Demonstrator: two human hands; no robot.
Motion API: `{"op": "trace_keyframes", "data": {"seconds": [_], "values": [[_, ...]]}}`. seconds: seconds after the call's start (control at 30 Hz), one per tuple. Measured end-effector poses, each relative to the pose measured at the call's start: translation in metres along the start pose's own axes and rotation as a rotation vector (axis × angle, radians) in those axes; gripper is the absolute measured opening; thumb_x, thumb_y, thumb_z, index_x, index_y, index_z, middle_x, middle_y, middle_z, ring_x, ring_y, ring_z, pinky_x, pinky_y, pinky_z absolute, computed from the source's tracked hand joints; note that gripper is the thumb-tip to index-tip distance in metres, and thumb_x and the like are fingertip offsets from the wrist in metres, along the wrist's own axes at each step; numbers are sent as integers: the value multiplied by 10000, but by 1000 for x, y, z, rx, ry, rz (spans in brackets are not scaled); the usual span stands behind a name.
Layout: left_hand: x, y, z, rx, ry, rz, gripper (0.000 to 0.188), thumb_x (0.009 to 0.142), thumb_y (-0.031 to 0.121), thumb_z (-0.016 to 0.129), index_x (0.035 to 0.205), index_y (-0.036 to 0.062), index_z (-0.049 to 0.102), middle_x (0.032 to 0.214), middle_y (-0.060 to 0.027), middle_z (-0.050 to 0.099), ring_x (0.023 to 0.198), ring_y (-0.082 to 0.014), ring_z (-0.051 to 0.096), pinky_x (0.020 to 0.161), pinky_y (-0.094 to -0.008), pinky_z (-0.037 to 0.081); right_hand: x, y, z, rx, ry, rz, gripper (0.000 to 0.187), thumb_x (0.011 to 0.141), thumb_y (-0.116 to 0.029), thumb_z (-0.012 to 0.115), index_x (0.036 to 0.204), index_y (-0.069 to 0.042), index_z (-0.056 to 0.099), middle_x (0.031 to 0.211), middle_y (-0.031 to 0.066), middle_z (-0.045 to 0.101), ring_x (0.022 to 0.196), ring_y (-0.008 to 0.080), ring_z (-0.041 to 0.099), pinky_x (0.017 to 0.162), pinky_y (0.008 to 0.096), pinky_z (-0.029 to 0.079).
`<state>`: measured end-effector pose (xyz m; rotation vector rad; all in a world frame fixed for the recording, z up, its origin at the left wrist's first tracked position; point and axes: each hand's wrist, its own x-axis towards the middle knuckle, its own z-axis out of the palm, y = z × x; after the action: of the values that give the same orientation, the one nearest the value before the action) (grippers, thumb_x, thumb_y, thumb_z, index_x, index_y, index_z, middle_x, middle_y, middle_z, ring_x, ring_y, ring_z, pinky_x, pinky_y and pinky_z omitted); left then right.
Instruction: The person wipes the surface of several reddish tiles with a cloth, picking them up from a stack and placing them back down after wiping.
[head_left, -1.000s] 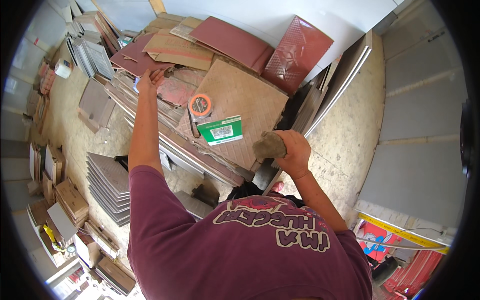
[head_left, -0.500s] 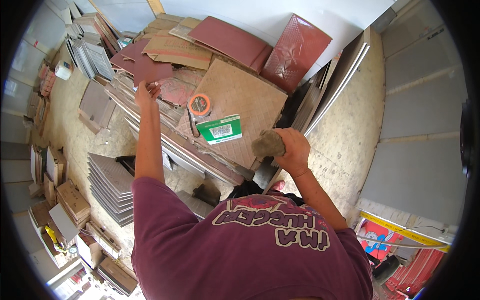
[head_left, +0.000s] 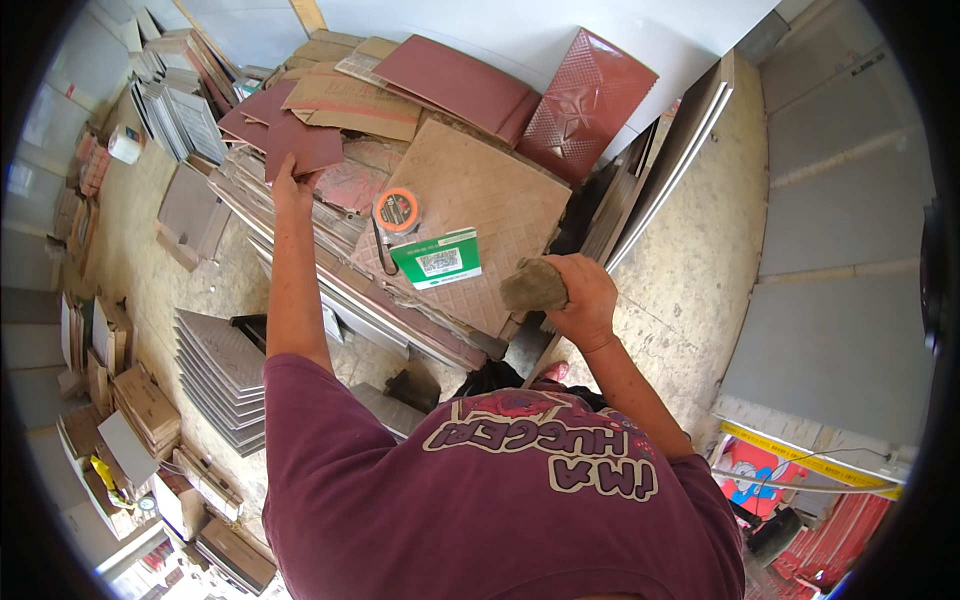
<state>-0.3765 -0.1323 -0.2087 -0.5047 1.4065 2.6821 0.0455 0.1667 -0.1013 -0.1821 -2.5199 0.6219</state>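
Note:
My left hand (head_left: 293, 187) grips the near edge of a dark red tile (head_left: 303, 146), which rests over other red tiles (head_left: 243, 127) at the far left of the stack. Its fingertips are partly hidden at the tile's edge. Closed round a rough grey-brown lump (head_left: 534, 287), my right hand (head_left: 583, 300) is held beside the near right corner of a large brown tile (head_left: 470, 190). Whether the lump is a wadded cloth or a sponge I cannot tell. On the brown tile are an orange-rimmed tape measure (head_left: 397, 210) and a green card with a square code (head_left: 437, 259).
Behind the stack, dark red tiles (head_left: 455, 85) and a glossy patterned red tile (head_left: 588, 108) lean near a white wall. Large panels (head_left: 680, 150) stand on edge at the right. Grey tiles (head_left: 220, 375) fan out on the floor at left, with cardboard boxes (head_left: 145, 405) farther left.
My left hand has shifted slightly on the red tile's near edge, and its fingers show less than before. My right hand still holds the lump in nearly the same place.

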Motion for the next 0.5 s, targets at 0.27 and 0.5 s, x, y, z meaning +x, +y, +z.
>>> {"op": "trace_keyframes", "data": {"seconds": [0.27, 0.5], "values": [[-31, 9, -23, 11, -11, 66, 334, 968, 158, 683, 1240, -19, 601, 1131, -151, 676, 994, -320, 700, 837, -506, 632, -1, 2, -1, 1, -6, -6, 508, 594, -94, 814, 1083, -132, 683, 951, 62, 658, 877, 301, 646, 747, 402, 515], [-78, 32, -63, -62, 31, 122, 290, 981, 157, 665, 1226, 6, 630, 1158, -116, 697, 1000, -249, 708, 810, -413, 618, -1, 1, -1, 2, 3, -13, 501, 596, -99, 817, 1077, -134, 681, 933, 56, 651, 861, 297, 643, 734, 401, 513]]}}
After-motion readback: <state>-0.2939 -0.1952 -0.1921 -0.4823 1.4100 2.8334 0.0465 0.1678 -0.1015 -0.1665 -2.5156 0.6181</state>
